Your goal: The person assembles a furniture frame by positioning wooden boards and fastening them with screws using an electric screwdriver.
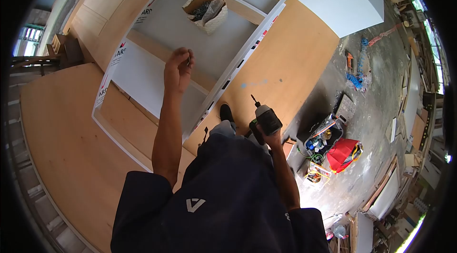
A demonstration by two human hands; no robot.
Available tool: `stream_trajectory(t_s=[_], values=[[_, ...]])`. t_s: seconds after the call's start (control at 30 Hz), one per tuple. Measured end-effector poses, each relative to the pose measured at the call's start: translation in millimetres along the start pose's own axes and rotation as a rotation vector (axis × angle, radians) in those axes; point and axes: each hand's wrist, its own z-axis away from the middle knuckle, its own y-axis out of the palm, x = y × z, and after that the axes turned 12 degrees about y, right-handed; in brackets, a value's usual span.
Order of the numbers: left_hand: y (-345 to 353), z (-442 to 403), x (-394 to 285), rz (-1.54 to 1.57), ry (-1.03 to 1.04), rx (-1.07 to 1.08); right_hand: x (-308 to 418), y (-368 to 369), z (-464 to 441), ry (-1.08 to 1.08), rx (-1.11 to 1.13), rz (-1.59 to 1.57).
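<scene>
My left hand (pixel 178 69) is raised over a white-edged cabinet frame (pixel 227 79), its fingers pinched on a small dark screw (pixel 189 59). Beyond that hand, an opened paper bag (pixel 210 25) full of dark screws stands on the grey panel inside the frame. In my right hand (pixel 271 139) is a cordless drill (pixel 268 119), gripped by its handle near my body. Its bit points up and away from me, apart from the frame. Part of the drill's lower end is hidden by the hand and clothing.
Plywood sheets (pixel 62 124) lie under and beside the frame. A white panel (pixel 340 0) is at the far right. On the concrete floor to my right are a tool tote (pixel 323 136), a red bag (pixel 341 154) and a blue coiled hose (pixel 354 80). My shoe (pixel 226 112) is beside the frame.
</scene>
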Motion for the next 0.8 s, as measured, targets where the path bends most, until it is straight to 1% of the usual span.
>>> stream_trajectory(t_s=[0.07, 0.13, 0.17, 0.23, 0.27, 0.33, 0.37, 0.43, 0.47, 0.53, 0.8], values=[[-8.6, 57.3, 9.6, 0.034, -0.054, -0.052, -8.8, 3.3, -1.0, 0.017, 0.049, -0.117], [-9.2, 109.6, 23.2, 0.031, -0.096, -0.138, -8.9, 9.4, 1.7, 0.042, 0.089, -0.153], [-12.0, 128.7, 33.5, 0.023, -0.098, -0.136, -8.6, 13.0, 4.2, 0.069, 0.119, -0.186], [-22.1, 160.9, 59.4, -0.073, -0.156, -0.147, -9.1, 18.3, 9.1, 0.053, 0.149, -0.194], [-28.3, 170.0, 74.0, -0.080, -0.160, -0.146, -10.3, 20.3, 11.1, 0.053, 0.199, -0.188], [-33.1, 180.8, 96.8, 0.039, -0.221, -0.139, -12.0, 21.9, 17.7, 0.030, 0.281, -0.140], [-30.1, 184.5, 105.0, 0.028, -0.223, -0.135, -12.4, 22.6, 21.9, 0.028, 0.278, -0.151], [-18.6, 191.0, 117.8, 0.091, -0.251, -0.284, -13.6, 23.5, 31.0, -0.054, 0.262, -0.089], [-15.6, 193.7, 122.1, 0.077, -0.256, -0.280, -15.5, 23.7, 35.7, -0.079, 0.254, -0.073], [-17.3, 192.9, 129.1, 0.046, -0.260, -0.285, -19.8, 26.7, 39.8, -0.044, 0.270, -0.038], [-23.4, 204.2, 129.6, -0.048, -0.315, -0.298, -41.5, 31.9, 44.7, -0.028, 0.249, -0.174]])
